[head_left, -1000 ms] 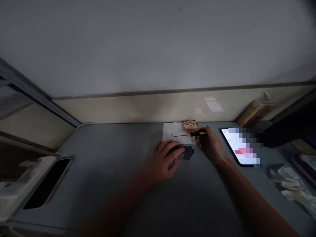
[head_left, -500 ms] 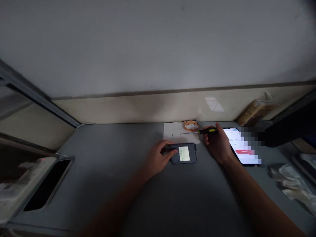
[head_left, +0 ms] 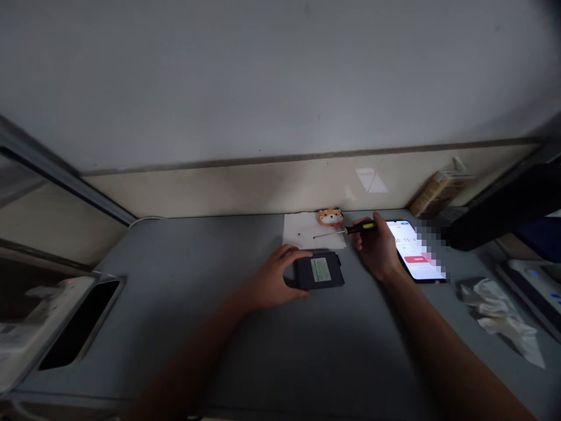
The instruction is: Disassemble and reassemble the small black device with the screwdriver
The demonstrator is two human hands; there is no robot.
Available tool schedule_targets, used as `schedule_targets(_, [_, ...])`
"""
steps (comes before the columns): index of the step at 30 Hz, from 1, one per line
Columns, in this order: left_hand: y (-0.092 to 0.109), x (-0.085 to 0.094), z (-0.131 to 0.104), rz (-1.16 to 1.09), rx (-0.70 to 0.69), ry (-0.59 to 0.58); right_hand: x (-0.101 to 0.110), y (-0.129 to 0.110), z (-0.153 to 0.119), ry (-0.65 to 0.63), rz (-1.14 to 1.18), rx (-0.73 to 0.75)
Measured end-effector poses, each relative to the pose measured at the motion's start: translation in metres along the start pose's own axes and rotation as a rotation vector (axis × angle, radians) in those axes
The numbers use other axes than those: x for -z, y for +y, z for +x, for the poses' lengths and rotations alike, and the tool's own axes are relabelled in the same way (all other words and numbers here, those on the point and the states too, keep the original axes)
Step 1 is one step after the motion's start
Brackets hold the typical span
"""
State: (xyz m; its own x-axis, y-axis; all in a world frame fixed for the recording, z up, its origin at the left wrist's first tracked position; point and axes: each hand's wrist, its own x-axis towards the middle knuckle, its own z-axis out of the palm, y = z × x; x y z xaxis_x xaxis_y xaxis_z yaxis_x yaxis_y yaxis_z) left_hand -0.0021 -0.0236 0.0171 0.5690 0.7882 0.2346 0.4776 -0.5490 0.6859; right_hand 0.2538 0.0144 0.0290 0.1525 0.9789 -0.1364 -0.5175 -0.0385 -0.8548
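A flat black case [head_left: 332, 272] with a pale greenish label lies on the grey desk. My left hand [head_left: 275, 278] spans its left end, fingers at the far edge and thumb at the near edge. In my right hand [head_left: 377, 248] is a screwdriver [head_left: 362, 227] with a black and yellow handle, its thin shaft pointing left. The screwdriver's tip is over a white sheet of paper [head_left: 291, 222] behind the case; something tiny and dark shows at the tip. A small dark speck [head_left: 299, 234] lies on the paper, too small to name.
An orange and white animal-face item [head_left: 331, 217] sits at the paper's back right. A lit phone [head_left: 409, 248] lies right of my right hand, beside crumpled tissue [head_left: 495, 310]. A carton [head_left: 440, 190] stands at the back right. Far left are a dark phone [head_left: 81, 324] and a power strip [head_left: 56, 310].
My left hand has shifted its hold: the thumb has left the case's top face and is now at its near edge. The right hand still holds the screwdriver over the paper. The view has shifted slightly.
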Motion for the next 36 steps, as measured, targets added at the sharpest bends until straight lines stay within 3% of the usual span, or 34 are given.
schedule_targets(5, [0.006, 0.002, -0.002, 0.001, 0.046, 0.029, 0.004, -0.005, 0.001, 0.012, 0.087, 0.04])
schedule_targets(10, [0.002, -0.001, -0.001, -0.013, 0.068, 0.076, 0.005, -0.01, -0.003, -0.102, 0.12, 0.032])
schedule_targets(18, [-0.007, -0.013, 0.006, 0.009, 0.119, 0.273, -0.015, -0.005, -0.015, -0.135, 0.102, 0.021])
schedule_targets(26, [-0.008, -0.012, 0.003, 0.082, -0.077, 0.438, -0.02, 0.007, -0.017, -0.18, 0.037, -0.041])
schedule_targets(36, [-0.002, -0.007, 0.001, 0.333, -0.303, 0.489, -0.02, 0.01, -0.017, -0.177, 0.032, -0.069])
